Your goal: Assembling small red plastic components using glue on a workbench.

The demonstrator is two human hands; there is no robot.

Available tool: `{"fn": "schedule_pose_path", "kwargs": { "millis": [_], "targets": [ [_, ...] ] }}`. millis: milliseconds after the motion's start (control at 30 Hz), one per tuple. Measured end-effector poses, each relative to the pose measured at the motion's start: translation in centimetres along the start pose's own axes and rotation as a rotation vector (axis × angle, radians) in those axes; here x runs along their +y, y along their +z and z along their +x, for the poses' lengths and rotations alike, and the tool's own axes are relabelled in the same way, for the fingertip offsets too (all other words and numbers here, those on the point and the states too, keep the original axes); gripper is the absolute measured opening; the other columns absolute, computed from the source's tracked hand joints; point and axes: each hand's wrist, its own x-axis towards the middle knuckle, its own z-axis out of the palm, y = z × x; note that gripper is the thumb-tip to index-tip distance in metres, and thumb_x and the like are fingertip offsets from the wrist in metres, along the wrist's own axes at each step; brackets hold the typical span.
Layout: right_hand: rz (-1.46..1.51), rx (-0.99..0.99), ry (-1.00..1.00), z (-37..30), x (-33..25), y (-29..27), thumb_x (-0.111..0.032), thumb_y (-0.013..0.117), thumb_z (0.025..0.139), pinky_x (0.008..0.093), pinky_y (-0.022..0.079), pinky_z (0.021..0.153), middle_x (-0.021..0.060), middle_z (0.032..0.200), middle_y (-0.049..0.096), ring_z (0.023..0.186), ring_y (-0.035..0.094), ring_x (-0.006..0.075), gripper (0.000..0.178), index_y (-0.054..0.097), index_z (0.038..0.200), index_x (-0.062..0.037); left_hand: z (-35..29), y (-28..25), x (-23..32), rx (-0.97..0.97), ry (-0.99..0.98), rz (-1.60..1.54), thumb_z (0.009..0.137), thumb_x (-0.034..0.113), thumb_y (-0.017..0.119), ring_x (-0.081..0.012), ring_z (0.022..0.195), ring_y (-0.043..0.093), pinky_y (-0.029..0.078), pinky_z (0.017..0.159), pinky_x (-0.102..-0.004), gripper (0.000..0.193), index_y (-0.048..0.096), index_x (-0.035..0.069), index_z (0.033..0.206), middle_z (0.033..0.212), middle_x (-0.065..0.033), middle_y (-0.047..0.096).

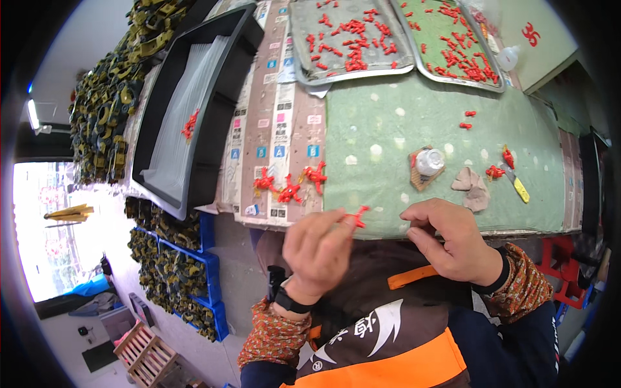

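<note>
My left hand [318,251] pinches a small red plastic part [361,216] between thumb and fingers, just above the table's near edge. My right hand [444,234] is a short way to the right, fingers curled, with a gap between thumb and forefinger and nothing visible in it. Beyond my left hand lie three red plastic figures [289,191] with yellowish bits. A small clear jar [429,161] stands on a brown block [417,178] past my right hand. Beside it are a crumpled beige cloth [471,188], a yellow-handled knife [517,187] and red pieces [495,172].
Two metal trays [362,77] of small red parts stand at the back on the green mat [375,129]. A black bin [206,142] at left holds clear plastic sheets and a red piece. Blue crates [213,275] of dark green and yellow parts stand lower left.
</note>
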Motion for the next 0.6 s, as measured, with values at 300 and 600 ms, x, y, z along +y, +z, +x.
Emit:
{"fn": "schedule_pose_path", "kwargs": {
  "millis": [300, 600],
  "targets": [
    [-0.289, 0.163, 0.027, -1.3, 2.5, -5.8, -0.001, 0.068, 0.088, 0.0423, 0.05, 0.067, 0.0161, 0.085, 0.065, 0.076, 0.064, 0.0358, 0.01, 0.066, 0.098, -0.0011, 0.9, -0.3, -3.1, -0.096, -0.233, 0.236, 0.08, 0.003, 0.08, -0.0329, 0.106, 0.062, 0.045, 0.095, -0.0438, 0.028, 0.07, 0.006, 0.106, 0.111, -0.0111, 0.069],
    [-0.748, 0.408, 0.374, -2.5, 6.7, -14.2, -0.003, 0.071, 0.085, 0.0441, 0.05, 0.076, 0.0142, 0.092, 0.063, 0.089, 0.064, 0.0358, 0.015, 0.061, 0.096, -0.0021, 2.1, -0.6, -3.3, -0.146, -0.302, 0.267, 0.082, -0.004, 0.068, -0.0347, 0.117, 0.057, 0.039, 0.104, -0.0461, 0.035, 0.066, 0.004, 0.116, 0.122, -0.0163, 0.064]
  ]
}}
